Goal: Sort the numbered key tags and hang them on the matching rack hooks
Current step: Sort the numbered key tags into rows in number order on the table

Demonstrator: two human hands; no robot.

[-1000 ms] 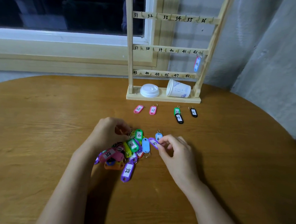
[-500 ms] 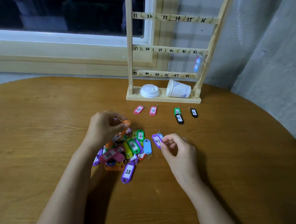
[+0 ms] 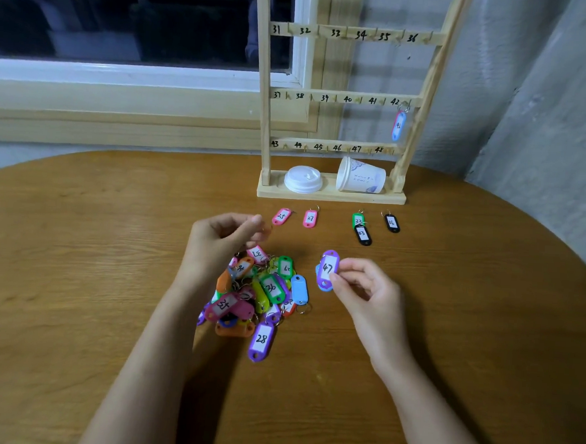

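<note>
A pile of coloured numbered key tags [image 3: 268, 290] lies on the wooden table [image 3: 76, 260]; a purple tag 28 [image 3: 261, 340] sits at its near edge. My right hand [image 3: 366, 291] pinches a purple tag 47 [image 3: 328, 268] upright just right of the pile, with a blue tag behind it. My left hand [image 3: 220, 241] hovers over the pile's far left with curled fingers; whether it holds anything is unclear. The wooden rack [image 3: 331, 194] stands at the back, its hooks numbered 31 to 48. One tag 42 [image 3: 398, 125] hangs on hook 42.
In front of the rack lie pink tags 25 [image 3: 281, 216] and 27 [image 3: 310, 218], a green tag [image 3: 358, 220], and two black tags [image 3: 363, 235] [image 3: 392, 223]. A tipped paper cup [image 3: 361, 176] and white lid [image 3: 303, 178] rest on the rack's base. A wall stands close on the right.
My right hand picked the purple tag 47 off the table and turned it face up. My left hand rose from the pile and moved slightly away, letting an orange tag drop back.
</note>
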